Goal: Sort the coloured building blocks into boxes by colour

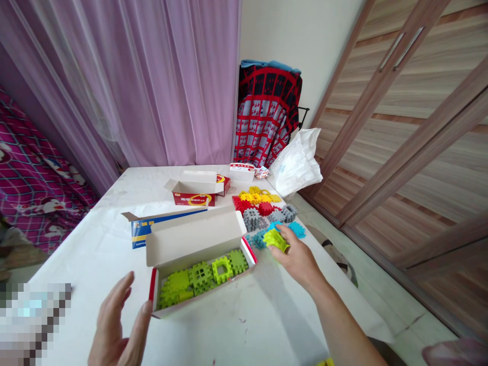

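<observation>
My right hand (292, 254) is closed on a lime green block (276, 240), just in front of the blue pieces (296, 230). Near the left end of an open white box (196, 236), my left hand (120, 323) has its fingers apart and holds nothing. Inside that box lie several green toothed pieces (200, 277), some flat and some with cut-out windows. Beyond my right hand are grey pieces (251, 218), red pieces (266, 208) and yellow pieces (254, 195).
Behind the white box stand a blue box (140, 235) and an open red box (193, 199). A small white box (242, 173) and a white plastic bag (297, 165) are at the back right. A pixelated object lies at the left edge.
</observation>
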`<state>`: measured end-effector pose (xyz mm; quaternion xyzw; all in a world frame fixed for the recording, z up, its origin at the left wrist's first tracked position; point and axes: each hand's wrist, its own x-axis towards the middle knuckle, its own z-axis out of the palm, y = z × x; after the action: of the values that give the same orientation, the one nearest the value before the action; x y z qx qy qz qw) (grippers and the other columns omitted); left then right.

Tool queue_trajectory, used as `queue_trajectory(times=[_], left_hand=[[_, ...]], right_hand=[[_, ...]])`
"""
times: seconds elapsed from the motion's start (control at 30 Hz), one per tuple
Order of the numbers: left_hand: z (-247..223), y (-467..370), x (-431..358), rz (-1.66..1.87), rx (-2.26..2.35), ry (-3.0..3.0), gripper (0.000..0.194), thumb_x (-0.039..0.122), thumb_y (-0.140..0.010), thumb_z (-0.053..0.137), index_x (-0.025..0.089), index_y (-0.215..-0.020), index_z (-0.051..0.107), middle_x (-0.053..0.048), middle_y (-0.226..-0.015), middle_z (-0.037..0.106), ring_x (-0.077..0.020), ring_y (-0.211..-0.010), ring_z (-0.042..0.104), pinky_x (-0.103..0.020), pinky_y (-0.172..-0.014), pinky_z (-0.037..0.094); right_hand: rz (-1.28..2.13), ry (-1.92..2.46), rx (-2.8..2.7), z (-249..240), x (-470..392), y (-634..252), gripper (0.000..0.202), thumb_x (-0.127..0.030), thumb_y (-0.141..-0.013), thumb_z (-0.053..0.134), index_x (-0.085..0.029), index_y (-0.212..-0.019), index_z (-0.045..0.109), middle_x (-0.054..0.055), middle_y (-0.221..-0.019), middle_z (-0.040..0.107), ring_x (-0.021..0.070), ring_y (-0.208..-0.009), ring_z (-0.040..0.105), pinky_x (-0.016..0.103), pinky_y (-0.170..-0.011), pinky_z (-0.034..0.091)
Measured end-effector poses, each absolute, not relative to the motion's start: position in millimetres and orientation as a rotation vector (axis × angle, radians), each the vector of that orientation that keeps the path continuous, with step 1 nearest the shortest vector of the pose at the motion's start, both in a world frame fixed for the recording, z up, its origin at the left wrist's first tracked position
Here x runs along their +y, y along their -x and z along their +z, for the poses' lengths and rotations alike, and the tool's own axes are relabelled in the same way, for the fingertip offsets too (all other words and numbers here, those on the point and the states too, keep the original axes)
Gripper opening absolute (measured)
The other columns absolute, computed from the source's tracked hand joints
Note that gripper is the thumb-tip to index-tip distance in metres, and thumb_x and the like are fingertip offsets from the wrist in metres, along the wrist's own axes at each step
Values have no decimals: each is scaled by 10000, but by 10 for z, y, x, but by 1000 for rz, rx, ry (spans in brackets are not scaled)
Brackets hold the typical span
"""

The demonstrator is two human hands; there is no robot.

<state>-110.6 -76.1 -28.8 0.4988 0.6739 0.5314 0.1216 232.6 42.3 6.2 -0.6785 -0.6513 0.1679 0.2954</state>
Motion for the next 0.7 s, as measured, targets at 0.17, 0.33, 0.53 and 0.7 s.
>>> queue_trajectory(times=[0.17, 0.33, 0.53, 0.7], left_hand=[[163, 751, -289, 1240, 1579, -1390, 517, 640, -742, 584, 202, -1003, 669, -71, -932, 713, -219, -837, 671, -300, -663, 557], [340, 467, 166, 754, 1392, -1239, 682, 698, -677, 604, 169, -1108, 602, -84, -1044, 696, -196, -814, 655, -224, -509, 447], [319, 345, 281, 595, 1327, -1171, 619, 661, -621, 669, 144, -957, 613, -16, -755, 655, -135, -657, 598, -202, -483, 375], [188, 356, 395, 555, 1430, -1229, 570, 593, -670, 637, 143, -1018, 610, -40, -852, 668, -145, -698, 613, -221, -521, 423]], right_hand=[[314, 1532, -1951, 252, 337, -1785, 606, -323, -743, 591, -181, -1323, 486, 116, -1244, 634, 260, -1111, 604, 365, -925, 485], [142, 1226, -2164, 193, 273, -1478, 674, -193, -705, 621, -169, -1353, 440, 126, -1178, 651, 266, -1062, 614, 395, -909, 500], [104, 1126, -2264, 78, 236, -1310, 676, -160, -724, 632, -159, -1364, 414, 136, -1132, 649, 272, -1031, 611, 420, -885, 509], [218, 1204, -2146, 118, 366, -1627, 651, -310, -772, 636, -209, -1379, 424, 135, -1310, 564, 283, -1200, 533, 453, -985, 458]])
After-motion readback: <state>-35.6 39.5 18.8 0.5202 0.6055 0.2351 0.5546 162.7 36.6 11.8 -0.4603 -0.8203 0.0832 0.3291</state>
